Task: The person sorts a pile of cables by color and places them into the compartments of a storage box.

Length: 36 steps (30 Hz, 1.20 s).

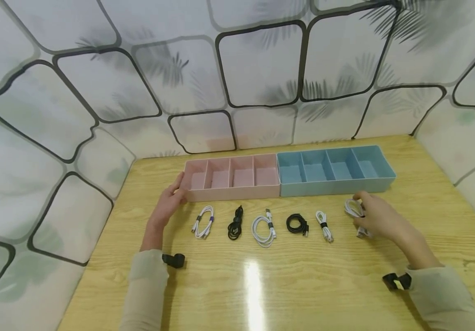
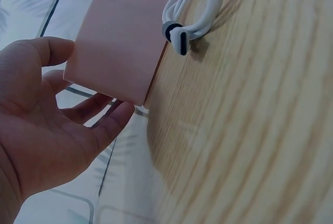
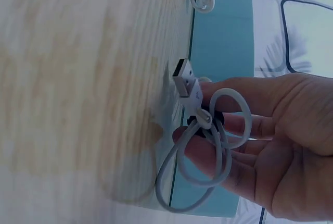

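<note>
My left hand [image 1: 167,204] holds the left front corner of a pink four-compartment box [image 1: 233,193], thumb by the front wall and fingers along the end wall [image 2: 112,41]. A coiled white USB cable [image 3: 200,146] is pinched in my right hand [image 1: 380,218], its metal plug sticking out over the table. That hand is just in front of the blue four-compartment box [image 1: 332,187]. Closest to the left hand lies a white cable [image 1: 202,223] with a purple tie. Left of the right hand is another bundled white cable [image 1: 324,226] with a black tie.
Between them lie a black cable [image 1: 235,224], a looped white cable [image 1: 264,231] and a round black coil [image 1: 296,224], in a row before the boxes. Both boxes stand end to end on the wooden table [image 1: 212,285]. A patterned cloth backdrop [image 1: 262,69] rises behind.
</note>
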### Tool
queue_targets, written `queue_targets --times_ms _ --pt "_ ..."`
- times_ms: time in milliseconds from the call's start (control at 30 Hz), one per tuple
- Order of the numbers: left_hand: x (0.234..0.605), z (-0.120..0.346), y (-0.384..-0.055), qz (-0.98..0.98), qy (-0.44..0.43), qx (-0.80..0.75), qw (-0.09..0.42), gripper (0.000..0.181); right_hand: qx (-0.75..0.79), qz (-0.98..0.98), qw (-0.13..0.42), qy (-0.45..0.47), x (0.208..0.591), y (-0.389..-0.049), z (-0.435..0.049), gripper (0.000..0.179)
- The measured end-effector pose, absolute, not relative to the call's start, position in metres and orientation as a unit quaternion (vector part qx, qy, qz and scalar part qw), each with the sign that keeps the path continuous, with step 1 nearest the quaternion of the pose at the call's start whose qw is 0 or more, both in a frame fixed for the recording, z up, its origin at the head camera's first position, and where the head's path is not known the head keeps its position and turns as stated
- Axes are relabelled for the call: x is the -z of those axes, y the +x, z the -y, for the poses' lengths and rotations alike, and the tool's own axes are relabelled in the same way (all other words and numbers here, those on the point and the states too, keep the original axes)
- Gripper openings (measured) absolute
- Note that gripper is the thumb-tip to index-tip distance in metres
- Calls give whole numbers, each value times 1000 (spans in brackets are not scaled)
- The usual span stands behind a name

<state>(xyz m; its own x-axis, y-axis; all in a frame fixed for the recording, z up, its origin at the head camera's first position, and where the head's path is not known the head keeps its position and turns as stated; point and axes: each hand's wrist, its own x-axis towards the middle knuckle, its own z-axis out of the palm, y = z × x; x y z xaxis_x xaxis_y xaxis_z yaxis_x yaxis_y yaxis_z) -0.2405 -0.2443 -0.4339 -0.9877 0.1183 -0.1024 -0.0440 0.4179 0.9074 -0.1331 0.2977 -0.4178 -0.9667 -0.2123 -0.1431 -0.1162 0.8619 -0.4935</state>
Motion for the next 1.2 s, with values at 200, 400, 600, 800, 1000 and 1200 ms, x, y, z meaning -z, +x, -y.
queue_targets --times_ms 200,400,600,800,1000,1200 --pt "434 245 -241 -832 14 -550 72 57 254 -961 81 -80 413 -134 -295 54" --pt "433 245 -242 -822 14 -564 79 58 307 -945 76 -87 408 -133 -287 53" --pt "435 247 -243 -816 12 -573 78 60 384 -915 79 -96 407 -134 -278 51" --pt "432 245 -241 -819 9 -567 82 62 446 -886 80 -96 405 -139 -270 45" --pt "429 243 -239 -820 8 -566 85 63 497 -857 97 -95 396 -147 -260 47" --pt "428 242 -238 -828 4 -555 81 65 500 -855 97 -94 389 -154 -249 46"
